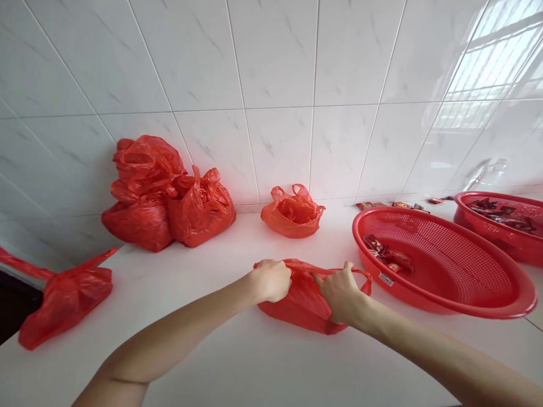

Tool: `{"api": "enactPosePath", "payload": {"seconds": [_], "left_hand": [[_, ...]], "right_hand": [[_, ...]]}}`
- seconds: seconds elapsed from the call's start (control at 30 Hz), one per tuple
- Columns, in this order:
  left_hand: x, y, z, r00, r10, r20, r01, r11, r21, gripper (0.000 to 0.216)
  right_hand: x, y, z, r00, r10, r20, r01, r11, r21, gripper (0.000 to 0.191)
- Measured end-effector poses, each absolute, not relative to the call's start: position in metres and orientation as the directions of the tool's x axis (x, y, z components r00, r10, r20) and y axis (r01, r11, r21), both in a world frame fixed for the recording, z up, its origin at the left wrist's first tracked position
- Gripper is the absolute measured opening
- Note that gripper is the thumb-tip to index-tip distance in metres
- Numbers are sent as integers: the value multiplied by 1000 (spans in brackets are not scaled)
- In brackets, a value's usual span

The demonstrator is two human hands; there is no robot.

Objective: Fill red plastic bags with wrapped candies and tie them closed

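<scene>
A red plastic bag (pixel 297 311) rests on the white counter in front of me, its mouth spread between my two hands. My left hand (pixel 272 281) is a fist closed on the bag's left rim. At the right rim, my right hand (pixel 339 294) grips the plastic, with a handle loop standing out beyond it. The inside of the bag is partly visible, and I make out no contents. Just behind it sits a smaller red bag (pixel 292 220) with its handles up. To the right stands a large red basket (pixel 449 265) with several wrapped snacks (pixel 388 254) at its left end.
Filled red bags (pixel 144 220) are piled at the left against the tiled wall (pixel 280 56). Another red bag (pixel 68 299) lies at the counter's left edge. A second red basket (pixel 500 232) holds packets at the far right. Loose packets (pixel 401 205) and a clear bottle (pixel 487 172) are near the wall.
</scene>
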State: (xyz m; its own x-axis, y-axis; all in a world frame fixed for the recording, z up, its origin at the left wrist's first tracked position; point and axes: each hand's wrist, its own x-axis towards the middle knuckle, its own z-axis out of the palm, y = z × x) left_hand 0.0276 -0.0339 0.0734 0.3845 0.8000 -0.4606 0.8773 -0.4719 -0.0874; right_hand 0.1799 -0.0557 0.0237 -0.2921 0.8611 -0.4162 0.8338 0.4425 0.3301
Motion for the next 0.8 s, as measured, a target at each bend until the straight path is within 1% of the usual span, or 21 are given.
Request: {"api": "enactPosePath", "payload": {"seconds": [0.07, 0.1, 0.13, 0.17, 0.27, 0.3, 0.33, 0.4, 0.5, 0.57, 0.67, 0.77, 0.8], "left_hand": [[28, -31, 63, 372, 823, -429, 880, -460, -119, 17], [28, -29, 57, 376, 830, -412, 878, -461, -126, 17], [28, -28, 52, 388, 833, -395, 875, -467, -124, 17], [28, -27, 47, 406, 831, -380, 871, -478, -115, 18], [29, -24, 37, 479, 806, -348, 848, -527, -55, 20], [30, -24, 34, 505, 793, -340, 837, -546, -32, 20], [31, -24, 33, 529, 779, -335, 825, -564, -10, 20], [32, -23, 31, 568, 754, -331, 804, -594, 26, 22], [31, -23, 30, 579, 735, -352, 795, -606, 44, 26], [27, -22, 30, 560, 735, -382, 804, -594, 34, 26], [18, -20, 31, 508, 746, -430, 827, -562, 1, 21], [8, -17, 31, 447, 762, -469, 850, -525, -44, 14], [5, -16, 31, 431, 764, -480, 854, -517, -54, 13]], "right_hand": [[181, -57, 27, -293, 857, -423, 816, 455, 356, 105], [181, -59, 29, -296, 860, -415, 812, 456, 365, 104], [181, -61, 31, -307, 866, -395, 812, 455, 366, 97], [181, -63, 33, -327, 872, -365, 816, 455, 356, 84], [181, -69, 40, -480, 840, -252, 791, 539, 289, 27], [181, -70, 41, -544, 806, -234, 761, 591, 268, 17], [180, -70, 40, -599, 768, -229, 726, 641, 250, 18], [178, -69, 36, -660, 714, -234, 677, 700, 226, 28], [179, -62, 25, -672, 703, -232, 667, 711, 221, 29], [183, -56, 18, -656, 714, -247, 668, 701, 252, 28], [193, -47, 13, -595, 764, -249, 700, 645, 308, 26], [204, -41, 13, -503, 805, -314, 754, 586, 297, 12], [206, -40, 14, -472, 807, -354, 764, 575, 291, 12]]}}
